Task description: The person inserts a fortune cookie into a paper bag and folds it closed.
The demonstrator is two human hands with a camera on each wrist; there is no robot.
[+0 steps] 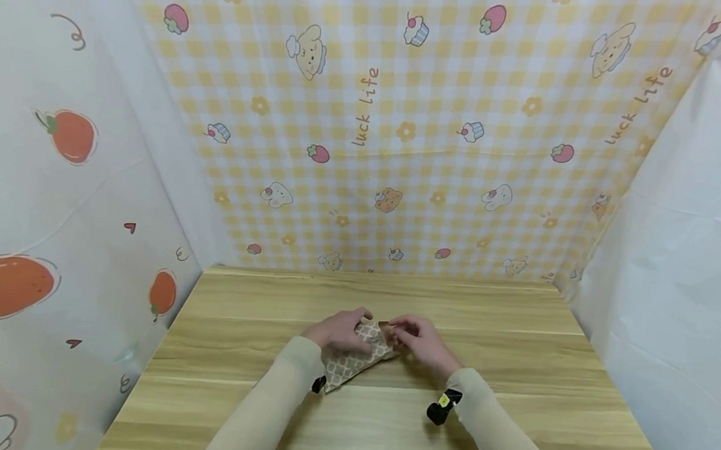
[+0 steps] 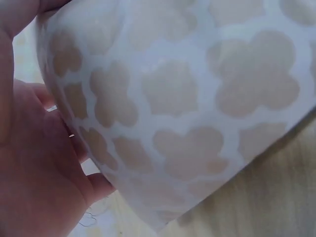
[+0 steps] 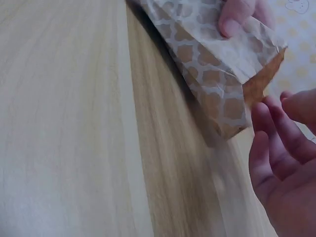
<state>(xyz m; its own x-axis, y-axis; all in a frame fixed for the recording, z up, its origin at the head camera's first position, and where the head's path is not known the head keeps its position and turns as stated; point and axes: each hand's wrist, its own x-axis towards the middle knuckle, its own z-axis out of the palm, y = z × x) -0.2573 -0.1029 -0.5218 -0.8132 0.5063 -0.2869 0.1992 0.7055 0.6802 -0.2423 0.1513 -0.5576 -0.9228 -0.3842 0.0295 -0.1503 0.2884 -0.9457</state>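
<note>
A flat paper bag, printed with a tan and white clover-like pattern, lies slantwise between my hands. My left hand grips its side; in the right wrist view the left thumb presses on the paper. Close up in the left wrist view, the patterned paper fills most of the picture beside the palm. The bag's mouth gapes a little, showing brown inner paper. At that mouth are the bent fingertips of my right hand, thumb close to them; whether they pinch the edge I cannot tell.
Both hands work over a wood-grain table. Behind it hangs a yellow checked cloth with cartoon prints. White sheeting stands at the sides, the left sheet printed with orange fruit. A black wrist camera sits at my right cuff.
</note>
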